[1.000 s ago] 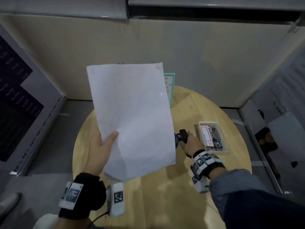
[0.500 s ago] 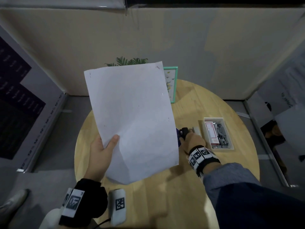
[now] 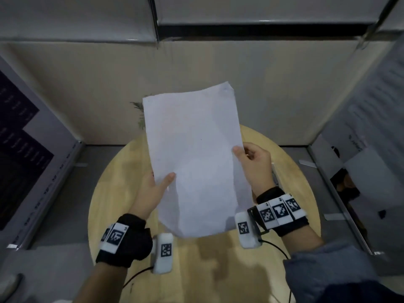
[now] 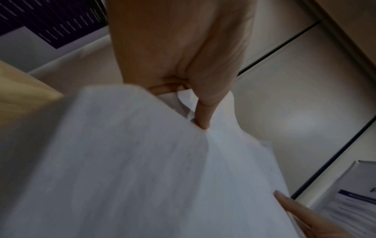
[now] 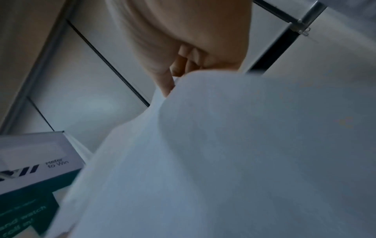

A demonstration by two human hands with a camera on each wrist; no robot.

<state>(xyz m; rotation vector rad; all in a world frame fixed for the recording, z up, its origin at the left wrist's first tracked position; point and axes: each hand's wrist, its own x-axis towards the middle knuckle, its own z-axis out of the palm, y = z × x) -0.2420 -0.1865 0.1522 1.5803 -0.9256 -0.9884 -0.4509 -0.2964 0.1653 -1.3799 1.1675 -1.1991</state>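
Note:
A white sheaf of paper (image 3: 194, 158) is held upright above the round wooden table (image 3: 113, 186). My left hand (image 3: 153, 189) pinches its left edge, thumb on the front and fingers behind. My right hand (image 3: 253, 165) pinches the right edge higher up, thumb on the front. The left wrist view shows the left thumb pressing into the paper (image 4: 142, 161) and a right fingertip at the lower right. In the right wrist view the paper (image 5: 223, 161) fills most of the picture and the right thumb lies on its edge.
The paper hides the far part of the table. A plant (image 3: 138, 114) peeks out behind the paper's upper left. Printed display boards stand at the left (image 3: 26, 149) and right (image 3: 367, 132). A beige partition wall (image 3: 284, 88) closes off the back.
My right hand left the small dark object on the table and took hold of the paper's right edge. The paper moved to the centre and stands more upright. The view tilted upward.

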